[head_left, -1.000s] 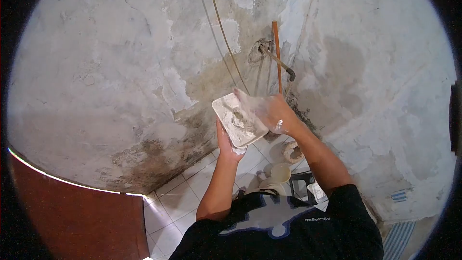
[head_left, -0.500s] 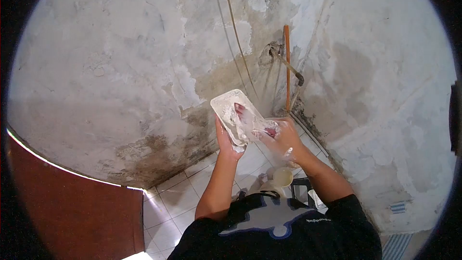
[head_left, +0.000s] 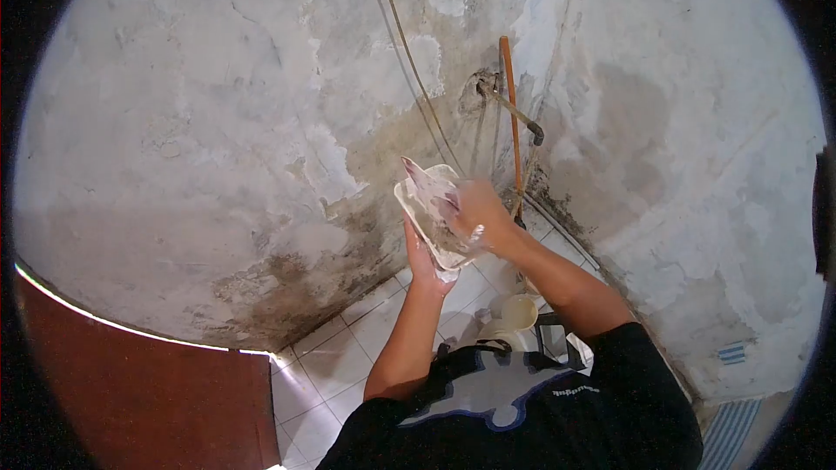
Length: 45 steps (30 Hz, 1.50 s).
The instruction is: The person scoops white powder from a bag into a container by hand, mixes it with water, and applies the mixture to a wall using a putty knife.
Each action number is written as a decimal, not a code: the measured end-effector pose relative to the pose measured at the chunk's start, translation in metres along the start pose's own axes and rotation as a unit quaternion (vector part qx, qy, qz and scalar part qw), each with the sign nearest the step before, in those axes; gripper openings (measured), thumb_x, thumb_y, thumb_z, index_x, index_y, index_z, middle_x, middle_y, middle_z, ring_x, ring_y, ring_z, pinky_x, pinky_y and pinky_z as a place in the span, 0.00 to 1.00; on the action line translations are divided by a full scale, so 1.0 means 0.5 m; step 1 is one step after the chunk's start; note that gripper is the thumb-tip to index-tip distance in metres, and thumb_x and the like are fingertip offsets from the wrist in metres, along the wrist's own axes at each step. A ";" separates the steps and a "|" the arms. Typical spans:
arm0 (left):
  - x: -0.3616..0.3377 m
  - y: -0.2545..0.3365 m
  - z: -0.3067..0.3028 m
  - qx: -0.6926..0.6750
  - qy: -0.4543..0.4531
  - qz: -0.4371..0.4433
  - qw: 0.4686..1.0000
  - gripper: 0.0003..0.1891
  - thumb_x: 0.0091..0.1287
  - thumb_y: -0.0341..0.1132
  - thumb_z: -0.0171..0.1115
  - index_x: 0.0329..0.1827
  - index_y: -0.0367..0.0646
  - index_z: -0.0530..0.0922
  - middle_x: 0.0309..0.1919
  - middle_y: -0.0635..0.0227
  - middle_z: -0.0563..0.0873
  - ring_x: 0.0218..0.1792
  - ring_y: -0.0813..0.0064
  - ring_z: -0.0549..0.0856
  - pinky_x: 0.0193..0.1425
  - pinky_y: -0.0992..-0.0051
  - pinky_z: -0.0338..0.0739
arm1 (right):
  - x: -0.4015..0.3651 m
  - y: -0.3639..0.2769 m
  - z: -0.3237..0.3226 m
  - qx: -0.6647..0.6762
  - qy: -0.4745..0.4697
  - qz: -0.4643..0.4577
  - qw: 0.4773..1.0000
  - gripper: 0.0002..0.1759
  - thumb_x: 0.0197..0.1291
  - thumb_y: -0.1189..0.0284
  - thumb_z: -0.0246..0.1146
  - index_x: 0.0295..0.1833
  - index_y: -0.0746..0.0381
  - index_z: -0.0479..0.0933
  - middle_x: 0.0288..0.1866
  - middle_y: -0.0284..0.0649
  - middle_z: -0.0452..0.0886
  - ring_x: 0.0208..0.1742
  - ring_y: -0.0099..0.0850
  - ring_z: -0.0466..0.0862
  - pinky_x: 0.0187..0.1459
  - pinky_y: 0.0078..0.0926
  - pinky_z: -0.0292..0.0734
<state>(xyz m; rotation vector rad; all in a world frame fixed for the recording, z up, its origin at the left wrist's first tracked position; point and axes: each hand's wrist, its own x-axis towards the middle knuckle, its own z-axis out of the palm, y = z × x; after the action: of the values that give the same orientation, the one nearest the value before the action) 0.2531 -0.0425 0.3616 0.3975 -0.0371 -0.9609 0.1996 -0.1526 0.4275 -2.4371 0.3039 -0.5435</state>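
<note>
My left hand (head_left: 427,268) is wrapped around the lower side of a small white tray (head_left: 408,208), held tilted in front of the wall. Pale wet paste, like putty, coats the inside of the tray (head_left: 450,249). Over it, my right hand (head_left: 481,209) grips a putty-smeared scraper (head_left: 423,181) with reddish patches showing through. The scraper's pointed corner reaches toward the tray's far left edge. Motion blurs the right fingers, and the hand hides part of the tool. A white smear (head_left: 476,235) marks the right wrist.
Patchy plastered walls (head_left: 218,122) meet in a corner ahead. A pipe (head_left: 515,115) juts out beside an orange pole (head_left: 511,96), and a cord (head_left: 405,48) hangs left of them. Below are a pale bucket (head_left: 503,337), a dark stool (head_left: 550,328) and white floor tiles (head_left: 335,357).
The right hand and scraper have swung up and left, from the tray's right side to over it. The tray has shifted slightly right in view.
</note>
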 end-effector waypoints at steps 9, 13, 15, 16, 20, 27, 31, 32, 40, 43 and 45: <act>0.030 0.032 -0.010 -0.065 -0.046 0.027 0.996 0.30 0.75 0.58 0.44 0.72 0.49 0.67 0.67 0.65 0.74 0.64 0.60 0.76 0.69 0.57 0.70 | -0.045 0.047 -0.023 -0.025 -0.030 0.005 0.999 0.17 0.58 0.65 0.61 0.31 0.71 0.79 0.29 0.59 0.80 0.36 0.59 0.80 0.43 0.52 0.72; 0.033 0.024 0.002 -0.026 -0.026 0.011 0.999 0.30 0.75 0.58 0.44 0.71 0.48 0.68 0.66 0.65 0.75 0.63 0.61 0.77 0.69 0.57 0.71 | -0.003 0.031 -0.013 -0.041 0.021 0.001 0.999 0.16 0.58 0.66 0.61 0.30 0.72 0.79 0.29 0.60 0.79 0.35 0.59 0.80 0.43 0.52 0.73; 0.029 0.016 0.011 -0.011 -0.010 -0.007 1.000 0.30 0.75 0.58 0.44 0.70 0.47 0.68 0.65 0.64 0.76 0.62 0.61 0.77 0.68 0.58 0.72 | 0.012 0.029 0.006 -0.005 0.038 0.031 0.999 0.16 0.57 0.67 0.62 0.31 0.72 0.78 0.29 0.60 0.79 0.35 0.59 0.80 0.42 0.52 0.74; 0.032 0.018 0.010 -0.010 -0.009 -0.008 1.000 0.30 0.75 0.58 0.44 0.70 0.47 0.68 0.65 0.64 0.76 0.62 0.61 0.77 0.68 0.58 0.72 | 0.009 0.028 0.005 -0.004 0.039 0.032 0.999 0.16 0.57 0.67 0.62 0.31 0.72 0.78 0.29 0.60 0.79 0.35 0.59 0.80 0.42 0.52 0.74; 0.031 0.049 0.011 -0.025 -0.021 0.012 0.999 0.29 0.75 0.57 0.45 0.70 0.47 0.68 0.64 0.63 0.76 0.62 0.61 0.77 0.67 0.58 0.73 | -0.017 0.014 -0.015 0.010 -0.034 0.009 0.999 0.16 0.57 0.67 0.62 0.31 0.73 0.78 0.29 0.61 0.79 0.36 0.59 0.80 0.41 0.50 0.75; 0.029 0.041 0.003 -0.021 -0.006 0.009 1.000 0.29 0.76 0.57 0.45 0.71 0.47 0.67 0.65 0.63 0.75 0.62 0.61 0.77 0.67 0.57 0.73 | 0.034 0.027 0.000 -0.032 0.012 -0.048 0.998 0.14 0.57 0.70 0.59 0.31 0.72 0.79 0.32 0.60 0.79 0.37 0.59 0.80 0.43 0.51 0.75; 0.031 0.061 -0.021 -0.024 -0.034 0.018 0.999 0.29 0.76 0.57 0.44 0.72 0.48 0.66 0.65 0.61 0.75 0.63 0.59 0.77 0.66 0.56 0.73 | 0.003 0.008 0.024 0.015 -0.002 -0.027 1.000 0.14 0.58 0.69 0.59 0.31 0.72 0.79 0.34 0.60 0.80 0.37 0.60 0.80 0.46 0.51 0.74; 0.027 0.067 -0.026 -0.033 -0.045 0.021 0.998 0.29 0.75 0.57 0.43 0.72 0.48 0.66 0.65 0.61 0.75 0.63 0.58 0.76 0.66 0.56 0.73 | -0.008 0.009 0.015 0.025 -0.012 -0.047 0.999 0.15 0.58 0.68 0.59 0.31 0.71 0.79 0.34 0.59 0.80 0.37 0.60 0.80 0.47 0.50 0.73; 0.019 0.068 -0.042 -0.017 -0.032 0.012 0.999 0.31 0.75 0.59 0.44 0.73 0.49 0.66 0.67 0.65 0.75 0.64 0.60 0.76 0.67 0.55 0.73 | 0.057 0.013 -0.058 -0.033 0.015 0.019 0.999 0.18 0.61 0.63 0.59 0.35 0.70 0.80 0.33 0.57 0.82 0.37 0.56 0.79 0.48 0.49 0.72; 0.019 0.065 -0.038 -0.020 -0.033 0.006 0.999 0.31 0.75 0.58 0.44 0.72 0.48 0.66 0.66 0.64 0.76 0.63 0.60 0.77 0.67 0.55 0.73 | 0.068 0.068 -0.006 -0.082 0.034 -0.020 0.996 0.20 0.62 0.62 0.59 0.31 0.70 0.80 0.32 0.58 0.81 0.37 0.57 0.79 0.48 0.50 0.71; 0.016 0.066 -0.026 -0.015 -0.025 0.010 1.000 0.30 0.75 0.58 0.44 0.72 0.48 0.67 0.65 0.65 0.77 0.63 0.61 0.78 0.67 0.55 0.73 | 0.044 0.073 0.012 -0.052 0.035 -0.046 0.997 0.18 0.59 0.64 0.60 0.30 0.71 0.79 0.29 0.61 0.79 0.35 0.59 0.80 0.42 0.51 0.74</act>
<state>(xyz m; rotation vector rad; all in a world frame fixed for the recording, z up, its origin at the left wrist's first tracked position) 0.2864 -0.0282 0.3595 0.3446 -0.0705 -0.9512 0.2187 -0.1855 0.4076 -2.5458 0.2550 -0.6692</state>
